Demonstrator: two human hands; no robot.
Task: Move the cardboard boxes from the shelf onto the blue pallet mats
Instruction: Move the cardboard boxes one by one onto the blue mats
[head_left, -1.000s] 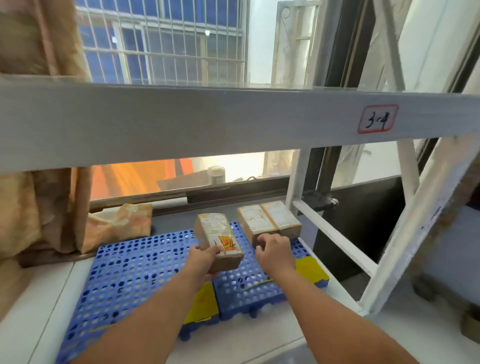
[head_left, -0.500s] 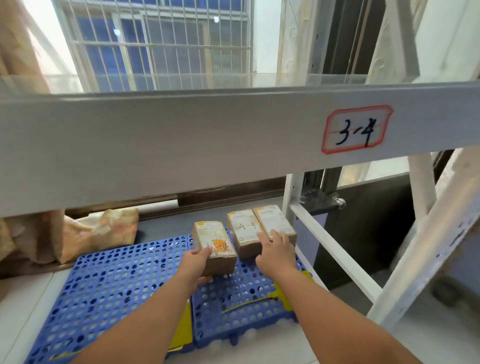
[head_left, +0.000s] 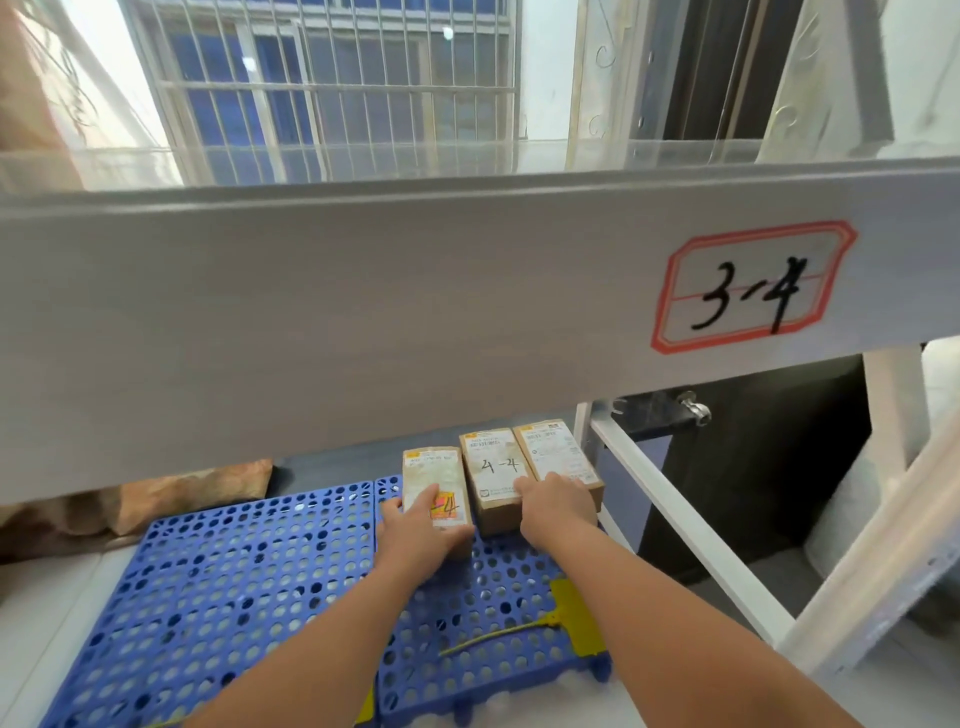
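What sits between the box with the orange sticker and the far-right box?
The head view shows one cardboard box marked 4-4 between them, on the blue mat.

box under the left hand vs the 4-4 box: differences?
The left box has an orange patch on its label; the 4-4 box has handwriting on plain white. The left box's near end sits closer to the camera than the 4-4 box's. The left hand lies on the left box; the 4-4 box's top is mostly uncovered. Both are brown cardboard, lying flat on the blue mat.
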